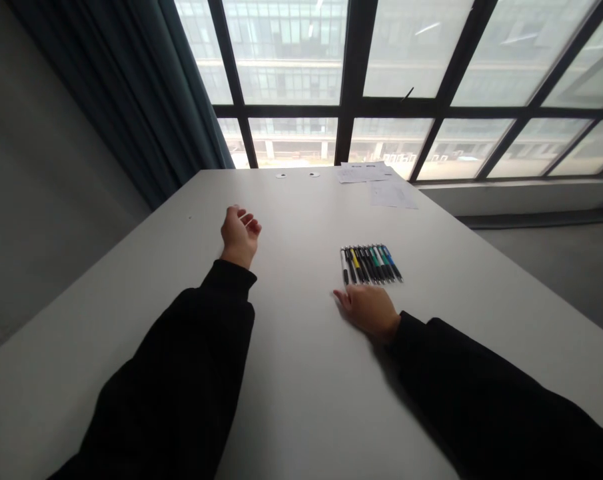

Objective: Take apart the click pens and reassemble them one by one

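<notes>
Left hand (240,235) is held loosely curled, nothing seen in it; right hand (370,308) is placed by near ends of pens (376,263), its grip cannot be told; slim pens are lined in row on bench (291,333); judged light, stiff, slippery, best pinched at mid-barrel; bench is smooth, white; thin papers (364,174) are seen beyond.

This looks like an office: a broad white counter (301,373) carries a row of pens (371,264) and loose printed sheets (364,174), with two small fittings (281,176) near its far edge. Behind it, dark-framed windows (352,67) face a large building, beside a long blue-grey curtain (151,87).
</notes>
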`<state>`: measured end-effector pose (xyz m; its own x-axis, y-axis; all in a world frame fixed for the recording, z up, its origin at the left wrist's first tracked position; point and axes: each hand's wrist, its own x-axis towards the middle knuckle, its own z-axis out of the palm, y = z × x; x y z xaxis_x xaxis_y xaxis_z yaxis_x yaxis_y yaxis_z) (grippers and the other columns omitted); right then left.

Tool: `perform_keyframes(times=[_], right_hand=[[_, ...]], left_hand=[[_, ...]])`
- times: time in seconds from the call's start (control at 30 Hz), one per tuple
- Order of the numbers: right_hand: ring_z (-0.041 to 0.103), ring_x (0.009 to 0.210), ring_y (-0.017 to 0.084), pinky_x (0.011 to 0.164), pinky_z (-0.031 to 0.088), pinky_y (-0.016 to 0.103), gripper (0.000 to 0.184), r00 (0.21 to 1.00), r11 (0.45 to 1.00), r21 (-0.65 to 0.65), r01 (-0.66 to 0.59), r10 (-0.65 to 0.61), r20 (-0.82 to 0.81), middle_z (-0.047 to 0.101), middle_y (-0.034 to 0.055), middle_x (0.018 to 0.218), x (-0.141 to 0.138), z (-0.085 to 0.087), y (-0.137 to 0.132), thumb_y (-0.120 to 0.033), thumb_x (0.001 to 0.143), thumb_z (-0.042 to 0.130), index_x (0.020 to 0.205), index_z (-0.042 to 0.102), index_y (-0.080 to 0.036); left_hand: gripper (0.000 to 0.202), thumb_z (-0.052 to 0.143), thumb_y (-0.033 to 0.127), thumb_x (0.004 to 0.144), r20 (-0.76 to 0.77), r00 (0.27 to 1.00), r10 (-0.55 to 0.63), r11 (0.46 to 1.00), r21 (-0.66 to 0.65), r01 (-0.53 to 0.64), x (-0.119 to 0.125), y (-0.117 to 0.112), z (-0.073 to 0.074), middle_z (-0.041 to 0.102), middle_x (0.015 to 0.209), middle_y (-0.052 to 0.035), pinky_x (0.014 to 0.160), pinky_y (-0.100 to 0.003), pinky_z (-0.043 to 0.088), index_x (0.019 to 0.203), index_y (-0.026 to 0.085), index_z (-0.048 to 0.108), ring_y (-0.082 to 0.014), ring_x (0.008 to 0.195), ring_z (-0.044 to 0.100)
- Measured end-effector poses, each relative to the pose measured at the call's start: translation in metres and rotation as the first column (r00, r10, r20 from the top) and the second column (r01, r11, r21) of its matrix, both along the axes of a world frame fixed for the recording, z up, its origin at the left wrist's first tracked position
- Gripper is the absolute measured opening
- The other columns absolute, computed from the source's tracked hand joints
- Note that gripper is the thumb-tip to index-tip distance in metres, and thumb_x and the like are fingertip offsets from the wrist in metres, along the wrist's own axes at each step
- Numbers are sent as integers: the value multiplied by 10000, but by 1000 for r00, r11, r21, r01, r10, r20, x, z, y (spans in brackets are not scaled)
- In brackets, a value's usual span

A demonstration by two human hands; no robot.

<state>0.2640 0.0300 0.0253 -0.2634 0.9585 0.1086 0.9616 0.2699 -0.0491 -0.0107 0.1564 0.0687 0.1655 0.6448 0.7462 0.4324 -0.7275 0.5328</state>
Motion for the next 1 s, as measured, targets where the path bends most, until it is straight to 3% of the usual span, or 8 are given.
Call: perform_keyframes(times=[0.07, 0.17, 0.2, 0.27, 0.37, 0.47, 0.63, 1.0], right_hand=[[620, 695, 186, 635, 405, 286, 507, 995, 994, 44, -99, 100, -18, 679, 118, 775, 13, 4, -16, -431, 1021, 308, 821, 661, -126], [588, 745, 189, 697, 437, 295, 422, 967, 966, 82, -245, 249, -45, 648, 113, 815, 43, 8, -40, -420, 994, 383, 804, 631, -137], [583, 776, 197, 730, 456, 306, 391, 949, 948, 90, -304, 310, -63, 644, 116, 845, 53, 8, -48, -429, 983, 411, 822, 627, -145], [587, 892, 229, 824, 484, 365, 325, 884, 895, 154, -418, 440, -157, 644, 155, 990, 72, 7, -61, -422, 965, 468, 934, 629, -141], [520, 1205, 288, 1017, 431, 447, 397, 847, 869, 113, -482, 495, -193, 574, 187, 1290, 87, 3, -76, -448, 942, 524, 1208, 596, -162], [345, 1410, 324, 1129, 323, 501, 585, 848, 857, 22, -515, 513, -133, 430, 164, 1501, 89, 2, -82, -527, 930, 521, 1419, 478, -210], [127, 1492, 393, 1160, 162, 629, 863, 847, 846, -23, -532, 531, -31, 227, 134, 1620, 83, -1, -77, -688, 866, 499, 1562, 232, -254], [52, 1485, 441, 1137, 95, 697, 1023, 854, 851, -93, -517, 520, -1, 139, 119, 1634, 80, -7, -63, -815, 778, 466, 1574, 140, -262]], left_hand=[[307, 563, 346, 956, -29, 999, -28, 1000, -1, 28, -4, -27, 6, 628, 1182, -69, 881, -413, 542, 1200, 161, 586, -217, 1034, 631], [348, 672, 447, 847, -214, 971, -103, 995, -14, 103, -8, -96, -2, 682, 1053, -45, 954, -392, 501, 1075, 184, 671, -209, 993, 639], [428, 744, 482, 756, -313, 939, -145, 989, -23, 145, -11, -121, -9, 692, 1088, -68, 979, -428, 486, 1074, 200, 687, -243, 1021, 641], [634, 709, 597, 711, -582, 786, -208, 973, -43, 225, -19, -164, -26, 644, 1251, -142, 1017, -514, 448, 1210, 210, 645, -327, 1144, 599], [898, 621, 779, 658, -717, 657, -233, 972, -181, 147, -32, -202, -43, 499, 1456, -147, 1129, -614, 280, 1385, 261, 525, -416, 1354, 415], [1056, 597, 850, 601, -766, 593, -249, 965, -249, 83, -39, -210, -47, 362, 1561, -128, 1148, -677, 143, 1476, 289, 412, -466, 1434, 257], [1137, 593, 872, 580, -803, 518, -294, 948, -316, 48, -36, -204, -44, 224, 1618, -112, 1131, -722, 58, 1524, 309, 304, -487, 1463, 143], [1176, 564, 909, 549, -781, 514, -355, 919, -391, 40, -35, -193, -46, 236, 1613, -110, 1110, -754, -37, 1528, 321, 286, -501, 1459, 137]])
